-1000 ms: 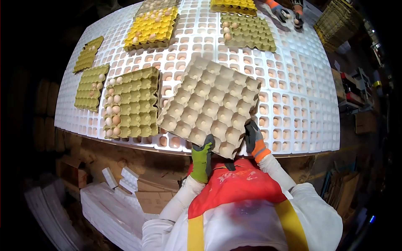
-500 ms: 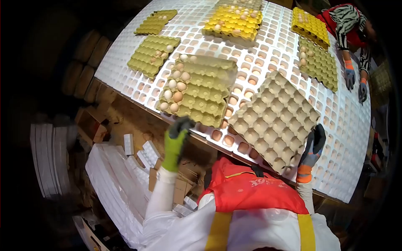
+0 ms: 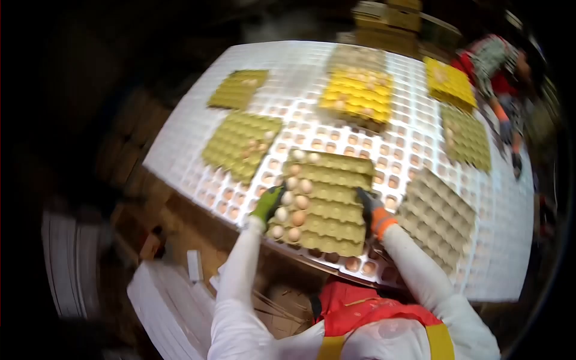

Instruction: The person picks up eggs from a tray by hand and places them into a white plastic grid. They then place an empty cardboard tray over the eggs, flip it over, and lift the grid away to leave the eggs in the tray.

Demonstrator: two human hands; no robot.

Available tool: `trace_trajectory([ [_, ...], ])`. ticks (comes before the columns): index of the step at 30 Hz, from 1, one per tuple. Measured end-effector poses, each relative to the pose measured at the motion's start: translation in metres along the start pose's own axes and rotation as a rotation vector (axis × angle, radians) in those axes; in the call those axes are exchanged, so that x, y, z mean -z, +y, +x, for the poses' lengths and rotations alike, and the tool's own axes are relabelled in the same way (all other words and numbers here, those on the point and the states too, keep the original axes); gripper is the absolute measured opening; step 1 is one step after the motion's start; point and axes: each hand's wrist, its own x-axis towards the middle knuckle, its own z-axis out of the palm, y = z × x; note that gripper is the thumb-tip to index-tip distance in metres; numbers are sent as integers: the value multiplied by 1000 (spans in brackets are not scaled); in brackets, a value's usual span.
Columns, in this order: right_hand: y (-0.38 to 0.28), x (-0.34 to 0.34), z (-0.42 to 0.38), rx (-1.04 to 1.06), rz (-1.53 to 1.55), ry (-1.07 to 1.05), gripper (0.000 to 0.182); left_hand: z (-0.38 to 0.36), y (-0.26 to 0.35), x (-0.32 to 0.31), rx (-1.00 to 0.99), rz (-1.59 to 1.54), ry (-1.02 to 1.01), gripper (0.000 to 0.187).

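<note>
An olive-green egg tray [image 3: 327, 207] lies at the front of the big white table, with several white and brown eggs [image 3: 299, 202] in its left columns. At its left edge is my left hand [image 3: 270, 203] in a green and black glove, fingers on the rim. My right hand [image 3: 373, 211], gloved in grey and orange, grips the opposite edge. Just right of that hand a grey-beige egg tray [image 3: 438, 219] lies on the table without eggs. The fingertips under the rims are hidden.
Eggs fill many hollows of the white table surface [image 3: 354, 144]. Farther back stand yellow trays [image 3: 357, 96] with eggs, an olive tray [image 3: 243, 144] at left and another olive tray [image 3: 467, 139] at right. A co-worker's gloved hands [image 3: 510, 138] are at the right edge.
My right hand has left the grey-beige tray and moved left to the olive tray's right edge. My left hand has come up to its left edge. The camera view has shifted.
</note>
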Motion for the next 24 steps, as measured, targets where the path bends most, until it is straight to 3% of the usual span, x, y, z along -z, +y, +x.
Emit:
trace_trajectory([
  [1, 4, -2, -7, 112, -167, 18, 46, -18, 46, -17, 269, 35, -40, 40],
  [2, 11, 1, -5, 296, -759, 65, 50, -34, 91, -36, 536, 82, -94, 49],
  [3, 16, 7, -3, 466, -1347, 234, 56, -34, 96, -34, 501, 135, -117, 49],
  [6, -22, -48, -53, 227, -982, 565, 124, -24, 95, -40, 216, 220, -147, 51],
  [7, -42, -57, -74, 129, -998, 556, 121, -26, 98, -47, 142, 241, -144, 51],
  [10, -52, -27, -91, 401, -955, 518, 117, -55, 121, -78, -33, 267, -165, 52],
  [13, -90, 1, -160, 546, -613, 528, 110, -88, 148, -111, -147, 253, -225, 54],
  [16, -120, 79, -215, 700, -346, 531, 78, -115, 151, -172, -250, 285, -303, 55],
  [18, -138, 142, -259, 764, -219, 558, 56, -125, 139, -222, -381, 412, -267, 49],
  [22, -182, 264, -372, 856, -147, 608, 42, -186, 135, -402, -378, 502, -394, 57],
  [24, -197, 326, -416, 857, -128, 632, 37, -207, 111, -477, -266, 517, -505, 56],
])
